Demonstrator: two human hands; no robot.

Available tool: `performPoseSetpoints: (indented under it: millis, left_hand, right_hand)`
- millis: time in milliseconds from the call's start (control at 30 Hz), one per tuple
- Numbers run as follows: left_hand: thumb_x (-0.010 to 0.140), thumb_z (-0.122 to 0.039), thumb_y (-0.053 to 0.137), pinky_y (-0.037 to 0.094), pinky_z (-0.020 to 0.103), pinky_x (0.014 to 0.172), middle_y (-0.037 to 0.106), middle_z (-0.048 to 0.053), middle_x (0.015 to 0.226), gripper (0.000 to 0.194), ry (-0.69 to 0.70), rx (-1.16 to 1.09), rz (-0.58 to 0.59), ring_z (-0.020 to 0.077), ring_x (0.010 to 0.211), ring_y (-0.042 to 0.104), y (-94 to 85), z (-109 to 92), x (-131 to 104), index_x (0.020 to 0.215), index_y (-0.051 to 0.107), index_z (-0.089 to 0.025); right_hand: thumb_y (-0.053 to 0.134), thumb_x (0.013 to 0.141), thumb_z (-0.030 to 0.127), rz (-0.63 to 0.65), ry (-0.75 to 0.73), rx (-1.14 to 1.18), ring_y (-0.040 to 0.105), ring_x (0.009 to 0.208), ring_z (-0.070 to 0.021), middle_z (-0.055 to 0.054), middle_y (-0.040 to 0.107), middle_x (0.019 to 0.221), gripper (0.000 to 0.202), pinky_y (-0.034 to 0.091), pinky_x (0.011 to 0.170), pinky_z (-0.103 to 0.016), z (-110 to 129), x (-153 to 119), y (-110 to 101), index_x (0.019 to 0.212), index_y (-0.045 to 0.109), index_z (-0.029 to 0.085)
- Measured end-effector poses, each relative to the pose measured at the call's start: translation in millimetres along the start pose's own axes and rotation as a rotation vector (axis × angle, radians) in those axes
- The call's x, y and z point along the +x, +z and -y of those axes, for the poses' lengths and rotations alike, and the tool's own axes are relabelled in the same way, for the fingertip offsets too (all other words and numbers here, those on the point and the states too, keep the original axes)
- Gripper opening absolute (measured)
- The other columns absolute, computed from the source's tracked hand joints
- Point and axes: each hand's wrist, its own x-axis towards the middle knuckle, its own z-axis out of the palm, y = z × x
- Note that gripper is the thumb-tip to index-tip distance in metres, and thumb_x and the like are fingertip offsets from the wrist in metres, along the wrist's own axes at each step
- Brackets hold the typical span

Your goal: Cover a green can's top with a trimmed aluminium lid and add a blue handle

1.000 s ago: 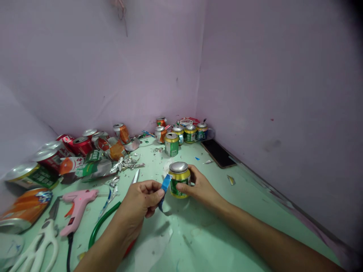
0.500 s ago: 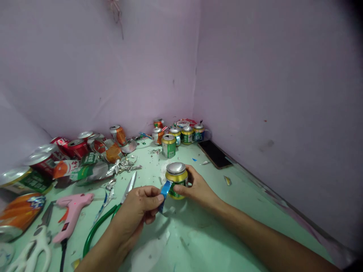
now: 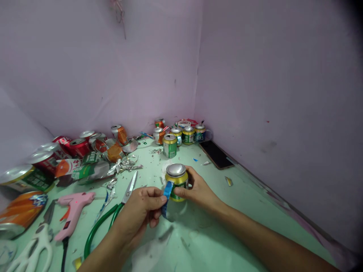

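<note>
My right hand (image 3: 197, 188) is wrapped round a short yellow-and-green can (image 3: 176, 177) with a silver top, which stands upright on the table. A curved blue metal strip (image 3: 168, 190) is pinched between the thumb and fingers of my left hand (image 3: 146, 207). The strip's upper end lies against the left side of the can; whether it is fixed there I cannot tell. Beside my left forearm are green-handled scissors (image 3: 115, 211), their blades pointing away from me. Behind the held can stands a green can (image 3: 169, 146) with an opened top.
On the left lie a pink glue gun (image 3: 74, 213), white-handled scissors (image 3: 38, 241), several cans and cut can pieces (image 3: 90, 170). Short cans with handles (image 3: 188, 135) line the far corner. A phone (image 3: 217, 154) rests by the right wall; metal scraps are scattered about.
The view has shifted slightly. The blue strip stands a little more upright against the can. Both hands keep their hold.
</note>
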Motion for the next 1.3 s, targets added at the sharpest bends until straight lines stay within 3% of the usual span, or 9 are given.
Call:
performPoseSetpoints:
  millis: [267,400,533,733,900,1033,1167,1233,1300]
  left_hand:
    - [0.062,-0.026,0.064,0.032,0.018,0.041,0.046,-0.006,0.046,0.013,0.223,0.254,-0.060,0.0050,0.042,0.038,-3.1,-2.5,-1.2,0.060,0.062,-0.013]
    - [0.059,-0.027,0.064,0.036,0.020,0.044,0.050,-0.005,0.045,0.014,0.246,0.247,-0.075,0.0070,0.042,0.042,-2.7,-2.0,0.2,0.059,0.062,-0.013]
    - [0.061,-0.027,0.064,0.038,0.021,0.046,0.053,-0.004,0.047,0.013,0.266,0.234,-0.081,0.0077,0.044,0.045,-4.5,-2.2,-1.0,0.061,0.063,-0.014]
    - [0.060,-0.028,0.065,0.037,0.020,0.045,0.053,-0.004,0.045,0.014,0.272,0.238,-0.115,0.0076,0.043,0.045,-10.2,-8.7,-3.0,0.059,0.062,-0.014]
    - [0.060,-0.029,0.065,0.036,0.021,0.045,0.054,-0.003,0.046,0.015,0.288,0.255,-0.132,0.0080,0.042,0.046,-12.2,-9.2,1.2,0.060,0.063,-0.014]
    - [0.060,-0.028,0.065,0.037,0.021,0.046,0.054,-0.003,0.046,0.014,0.283,0.248,-0.134,0.0088,0.042,0.046,-9.9,-8.1,-0.9,0.058,0.063,-0.014]
    - [0.062,-0.027,0.065,0.038,0.021,0.048,0.056,-0.003,0.048,0.012,0.291,0.240,-0.140,0.0084,0.044,0.047,-5.3,-8.5,-6.7,0.059,0.063,-0.015]
    - [0.062,-0.026,0.064,0.038,0.021,0.049,0.056,-0.003,0.048,0.011,0.307,0.243,-0.145,0.0090,0.045,0.049,-1.3,-8.4,-8.8,0.058,0.063,-0.015]
    - [0.062,-0.025,0.064,0.039,0.021,0.049,0.055,-0.002,0.050,0.011,0.350,0.242,-0.153,0.0096,0.045,0.049,4.4,-7.1,-9.5,0.056,0.064,-0.015]
  right_hand:
    - [0.078,0.053,0.024,-0.085,-0.017,-0.068,0.053,0.103,-0.0229,-0.007,0.056,0.110,0.065,0.038,0.091,-0.037,-15.6,15.7,-18.7,0.109,0.045,0.019]
    - [0.078,0.046,0.015,-0.037,-0.026,-0.105,0.052,0.103,-0.0227,-0.005,0.056,0.107,0.069,0.038,0.091,-0.035,-14.1,20.4,-25.6,0.107,0.045,0.020]
    - [0.078,0.044,0.015,0.032,0.096,-0.130,0.055,0.096,-0.0235,-0.003,0.058,0.097,0.068,0.042,0.085,-0.036,-1.7,20.0,-32.9,0.103,0.046,0.020]
    - [0.079,0.044,0.016,0.012,0.043,-0.332,0.056,0.095,-0.0233,-0.001,0.059,0.096,0.067,0.042,0.085,-0.035,27.9,18.0,-69.1,0.104,0.049,0.021]
    - [0.080,0.040,0.016,-0.045,0.047,-0.368,0.057,0.091,-0.0251,-0.001,0.061,0.090,0.066,0.042,0.085,-0.040,7.8,30.2,-87.6,0.099,0.051,0.020]
    - [0.081,0.041,0.023,-0.084,0.012,-0.348,0.054,0.104,-0.0284,-0.006,0.060,0.105,0.073,0.039,0.092,-0.044,-5.1,37.1,-86.7,0.107,0.050,0.020]
    - [0.084,0.037,0.026,-0.204,-0.029,-0.409,0.041,0.120,-0.0344,-0.012,0.049,0.126,0.083,0.029,0.100,-0.051,23.0,21.5,-77.7,0.113,0.051,0.021]
    - [0.079,0.051,0.035,-0.436,-0.202,-0.458,0.048,0.112,-0.0309,-0.010,0.054,0.120,0.062,0.035,0.096,-0.047,42.3,6.1,-61.7,0.108,0.057,0.022]
    - [0.067,0.068,0.042,-0.429,-0.287,-0.344,0.057,0.096,-0.0258,-0.008,0.061,0.106,0.035,0.044,0.084,-0.041,55.0,-9.3,-37.2,0.096,0.063,0.022]
